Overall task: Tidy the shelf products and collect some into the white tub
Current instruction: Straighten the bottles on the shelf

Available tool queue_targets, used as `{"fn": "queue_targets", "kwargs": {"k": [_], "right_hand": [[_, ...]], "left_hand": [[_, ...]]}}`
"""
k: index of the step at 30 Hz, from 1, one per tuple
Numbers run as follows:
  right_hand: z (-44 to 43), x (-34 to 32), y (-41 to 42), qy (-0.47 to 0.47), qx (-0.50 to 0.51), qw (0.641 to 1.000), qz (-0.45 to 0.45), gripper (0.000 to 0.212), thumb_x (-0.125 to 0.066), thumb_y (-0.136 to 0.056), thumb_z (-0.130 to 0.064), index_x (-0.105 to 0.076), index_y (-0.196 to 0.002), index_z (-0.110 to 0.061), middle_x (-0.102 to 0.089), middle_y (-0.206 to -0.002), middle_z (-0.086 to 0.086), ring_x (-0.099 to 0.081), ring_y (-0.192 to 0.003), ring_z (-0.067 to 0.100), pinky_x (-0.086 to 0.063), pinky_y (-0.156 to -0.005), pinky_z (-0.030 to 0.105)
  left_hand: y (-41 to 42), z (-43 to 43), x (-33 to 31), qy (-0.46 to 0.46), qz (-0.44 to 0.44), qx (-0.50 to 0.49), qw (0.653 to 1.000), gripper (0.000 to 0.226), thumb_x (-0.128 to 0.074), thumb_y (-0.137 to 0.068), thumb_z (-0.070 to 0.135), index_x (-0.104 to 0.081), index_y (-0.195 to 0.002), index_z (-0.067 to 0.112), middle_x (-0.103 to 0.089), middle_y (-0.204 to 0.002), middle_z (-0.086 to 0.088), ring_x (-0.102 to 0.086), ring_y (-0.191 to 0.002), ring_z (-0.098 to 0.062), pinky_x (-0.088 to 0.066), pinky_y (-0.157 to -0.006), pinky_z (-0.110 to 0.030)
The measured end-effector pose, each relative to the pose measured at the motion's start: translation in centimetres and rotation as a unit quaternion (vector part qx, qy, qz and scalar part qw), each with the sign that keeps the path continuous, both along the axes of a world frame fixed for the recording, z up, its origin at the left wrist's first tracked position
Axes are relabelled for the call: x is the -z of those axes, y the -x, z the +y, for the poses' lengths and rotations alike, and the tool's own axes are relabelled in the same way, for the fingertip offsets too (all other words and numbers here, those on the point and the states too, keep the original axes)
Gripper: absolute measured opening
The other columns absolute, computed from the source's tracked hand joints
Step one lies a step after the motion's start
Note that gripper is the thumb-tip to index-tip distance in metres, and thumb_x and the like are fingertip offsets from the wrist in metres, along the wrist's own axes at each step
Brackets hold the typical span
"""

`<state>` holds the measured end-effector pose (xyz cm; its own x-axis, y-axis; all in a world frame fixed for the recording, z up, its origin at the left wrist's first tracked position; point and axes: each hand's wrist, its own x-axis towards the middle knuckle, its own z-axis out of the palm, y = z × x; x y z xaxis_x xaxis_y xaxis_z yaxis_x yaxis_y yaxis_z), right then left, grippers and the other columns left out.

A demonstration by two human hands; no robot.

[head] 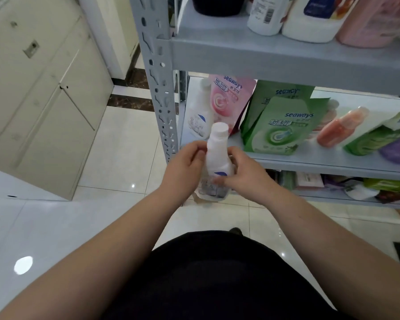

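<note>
A white bottle with a white cap and a blue label mark is held upright in front of the grey metal shelf. My left hand grips its left side and my right hand grips its right side and lower body. On the middle shelf board stand a second white bottle, a pink seaways pouch and two green seaways pouches. An orange bottle lies tilted further right. No white tub is in view.
The top shelf carries a black container, white bottles and a pink bottle. More green and purple packs sit at the right, with packets on the bottom shelf. A beige cabinet stands left on the glossy tiled floor.
</note>
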<state>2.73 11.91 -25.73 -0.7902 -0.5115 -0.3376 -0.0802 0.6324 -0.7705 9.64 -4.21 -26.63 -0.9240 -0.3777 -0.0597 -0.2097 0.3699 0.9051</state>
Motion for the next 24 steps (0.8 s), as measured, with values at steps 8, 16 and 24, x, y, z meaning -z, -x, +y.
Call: {"fn": "queue_targets", "kwargs": {"k": [8,16,24], "right_hand": [[-4.3,3.0,5.9,0.035,0.036,0.994,0.098,0.056,-0.082,-0.084,-0.024,-0.046,-0.126,-0.022,-0.062,-0.122,0.000,-0.060,-0.105,0.022,-0.046,-0.084,0.034],[-8.0,6.7,9.8,0.044,0.079,0.983,0.160,0.050,-0.081,-0.085,-0.028,-0.048,-0.120,-0.018,-0.056,-0.119,0.000,-0.056,-0.109,0.023,-0.044,-0.081,0.024],[-9.3,8.6,9.5,0.041,0.110,0.981,0.157,0.052,-0.081,-0.084,-0.027,-0.049,-0.123,-0.013,-0.042,-0.124,0.009,-0.050,-0.107,0.024,-0.044,-0.096,0.033]], "left_hand": [[3.2,-2.1,3.4,0.261,-0.054,0.063,0.962,0.066,-0.058,-0.096,0.014,-0.032,-0.156,0.013,-0.044,-0.151,-0.011,-0.047,-0.131,-0.029,-0.045,-0.104,-0.043],[2.9,-3.4,6.1,0.466,-0.059,0.090,0.878,0.069,-0.071,-0.082,0.020,-0.048,-0.145,0.004,-0.055,-0.141,-0.021,-0.048,-0.132,-0.047,-0.040,-0.110,-0.060],[1.9,-4.5,6.5,0.464,-0.084,0.115,0.874,0.063,-0.067,-0.087,0.024,-0.047,-0.145,0.008,-0.053,-0.143,-0.016,-0.041,-0.140,-0.042,-0.036,-0.113,-0.060]]}}
